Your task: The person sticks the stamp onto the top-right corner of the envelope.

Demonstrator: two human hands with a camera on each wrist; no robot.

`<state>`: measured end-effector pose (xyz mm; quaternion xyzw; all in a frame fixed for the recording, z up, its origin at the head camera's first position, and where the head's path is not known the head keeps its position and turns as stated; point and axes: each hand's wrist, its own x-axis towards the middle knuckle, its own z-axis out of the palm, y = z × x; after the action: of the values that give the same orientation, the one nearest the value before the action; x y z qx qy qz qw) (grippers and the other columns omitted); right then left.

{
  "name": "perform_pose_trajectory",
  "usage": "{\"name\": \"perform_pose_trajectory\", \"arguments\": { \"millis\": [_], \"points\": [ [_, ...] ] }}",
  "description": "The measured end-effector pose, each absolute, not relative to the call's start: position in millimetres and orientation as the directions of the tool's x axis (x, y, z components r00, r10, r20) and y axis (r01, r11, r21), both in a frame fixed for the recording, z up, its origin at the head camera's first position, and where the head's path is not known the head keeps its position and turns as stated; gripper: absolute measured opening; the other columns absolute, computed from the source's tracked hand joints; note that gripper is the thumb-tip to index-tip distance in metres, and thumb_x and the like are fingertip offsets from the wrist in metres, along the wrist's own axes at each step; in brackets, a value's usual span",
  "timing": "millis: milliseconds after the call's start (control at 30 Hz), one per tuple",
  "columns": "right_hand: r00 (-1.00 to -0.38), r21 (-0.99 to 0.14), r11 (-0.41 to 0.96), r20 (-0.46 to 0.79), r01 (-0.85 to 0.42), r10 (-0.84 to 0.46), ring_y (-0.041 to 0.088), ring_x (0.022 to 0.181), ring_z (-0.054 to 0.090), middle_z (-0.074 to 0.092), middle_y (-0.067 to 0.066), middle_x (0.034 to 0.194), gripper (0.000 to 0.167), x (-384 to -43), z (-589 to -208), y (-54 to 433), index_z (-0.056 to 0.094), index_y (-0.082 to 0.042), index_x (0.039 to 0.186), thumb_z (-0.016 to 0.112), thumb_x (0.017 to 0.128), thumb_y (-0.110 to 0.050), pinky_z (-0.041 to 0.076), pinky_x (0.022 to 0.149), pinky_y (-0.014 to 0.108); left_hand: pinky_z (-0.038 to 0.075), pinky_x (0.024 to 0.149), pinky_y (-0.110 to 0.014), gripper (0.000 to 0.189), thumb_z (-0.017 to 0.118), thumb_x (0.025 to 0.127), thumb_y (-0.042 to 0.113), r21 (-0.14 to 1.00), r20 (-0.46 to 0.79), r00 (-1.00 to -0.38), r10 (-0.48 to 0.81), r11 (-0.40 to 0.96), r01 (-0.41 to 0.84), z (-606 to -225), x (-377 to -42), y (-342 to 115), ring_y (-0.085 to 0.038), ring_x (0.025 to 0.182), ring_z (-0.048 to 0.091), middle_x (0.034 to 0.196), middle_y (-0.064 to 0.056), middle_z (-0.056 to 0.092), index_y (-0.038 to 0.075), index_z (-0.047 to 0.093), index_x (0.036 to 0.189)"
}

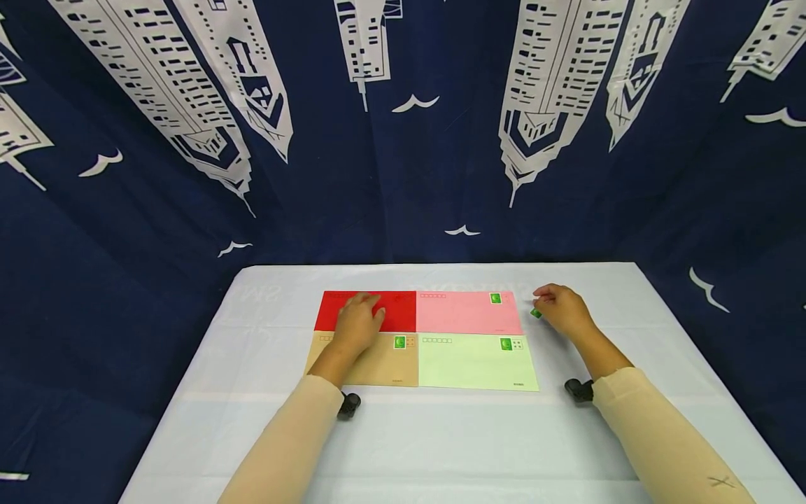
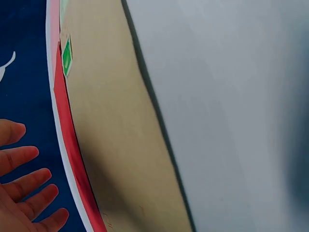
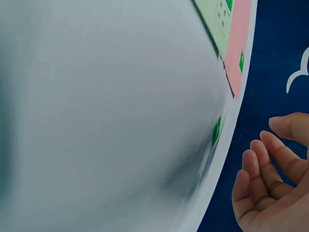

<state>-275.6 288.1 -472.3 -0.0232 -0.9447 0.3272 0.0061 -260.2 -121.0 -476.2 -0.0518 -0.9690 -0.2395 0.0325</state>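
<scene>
My left hand is over the red envelope, its fingers spread and straight in the left wrist view; whether it touches the paper I cannot tell. To the right of the pink envelope is my right hand, fingers loosely bent, thumb apart from the index finger. A small green stamp lies on the white table near its fingertips and appears partly covered in the head view. Below the red and pink envelopes lie a tan envelope and a pale green envelope.
Green stamps sit at the upper right of the pink, tan and pale green envelopes; the red one's corner is partly hidden by my hand. A white cloth covers the table. Behind it hangs a dark blue curtain with white buildings and birds.
</scene>
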Motion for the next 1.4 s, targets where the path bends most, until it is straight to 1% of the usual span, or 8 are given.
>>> {"name": "perform_pose_trajectory", "arguments": {
  "millis": [167,300,600,800,1033,1400],
  "points": [
    [-0.998,-0.614,0.788,-0.013,0.053,0.057,0.032,0.098,0.06,0.062,0.022,0.111,0.034,-276,-475,291,0.063,0.004,0.123,0.059,0.099,-0.019,0.049,0.078,0.033,0.038,0.115,-0.058,0.046,0.058,0.101,0.028,0.448,0.065,-0.995,0.074,0.889,0.095,-478,-261,-125,-0.038,0.14,0.046,0.149,-0.019,0.052,0.007,0.058,0.142],
    [-0.998,-0.61,0.79,-0.025,0.064,0.061,0.033,0.099,0.061,0.063,0.023,0.112,0.034,-275,-477,294,0.063,0.004,0.123,0.06,0.099,-0.019,0.05,0.077,0.032,0.036,0.116,-0.06,0.046,0.058,0.101,0.028,0.442,0.047,-0.997,0.063,0.894,0.077,-481,-261,-129,-0.039,0.143,0.043,0.151,-0.018,0.05,0.008,0.058,0.143],
    [-0.996,-0.603,0.793,-0.06,0.089,0.067,0.035,0.097,0.06,0.064,0.025,0.111,0.034,-271,-480,298,0.061,0.007,0.12,0.06,0.098,-0.019,0.049,0.077,0.036,0.031,0.118,-0.064,0.049,0.057,0.101,0.029,0.43,-0.002,-0.999,0.033,0.902,0.029,-486,-260,-137,-0.038,0.149,0.034,0.156,-0.019,0.044,0.007,0.055,0.146],
    [-0.994,-0.592,0.799,-0.081,0.104,0.07,0.034,0.096,0.06,0.064,0.025,0.112,0.036,-271,-486,302,0.061,0.007,0.122,0.061,0.097,-0.018,0.05,0.078,0.037,0.029,0.12,-0.063,0.052,0.058,0.101,0.03,0.415,-0.035,-0.999,0.02,0.91,0.004,-488,-260,-141,-0.039,0.151,0.03,0.159,-0.02,0.039,0.009,0.052,0.148],
    [-0.992,-0.591,0.797,-0.104,0.123,0.076,0.034,0.097,0.06,0.064,0.026,0.113,0.037,-272,-488,303,0.06,0.007,0.124,0.06,0.097,-0.018,0.05,0.082,0.041,0.027,0.12,-0.065,0.053,0.057,0.101,0.031,0.408,-0.068,-0.998,0.007,0.913,-0.022,-488,-261,-147,-0.042,0.152,0.026,0.161,-0.02,0.035,0.01,0.05,0.149],
    [-0.99,-0.588,0.797,-0.119,0.136,0.081,0.034,0.097,0.059,0.064,0.025,0.112,0.037,-273,-487,305,0.06,0.007,0.123,0.059,0.096,-0.018,0.05,0.082,0.04,0.022,0.121,-0.067,0.057,0.057,0.101,0.033,0.399,-0.113,-0.994,-0.002,0.916,-0.047,-489,-263,-149,-0.044,0.154,0.022,0.163,-0.021,0.031,0.009,0.047,0.151]
  ]
}}
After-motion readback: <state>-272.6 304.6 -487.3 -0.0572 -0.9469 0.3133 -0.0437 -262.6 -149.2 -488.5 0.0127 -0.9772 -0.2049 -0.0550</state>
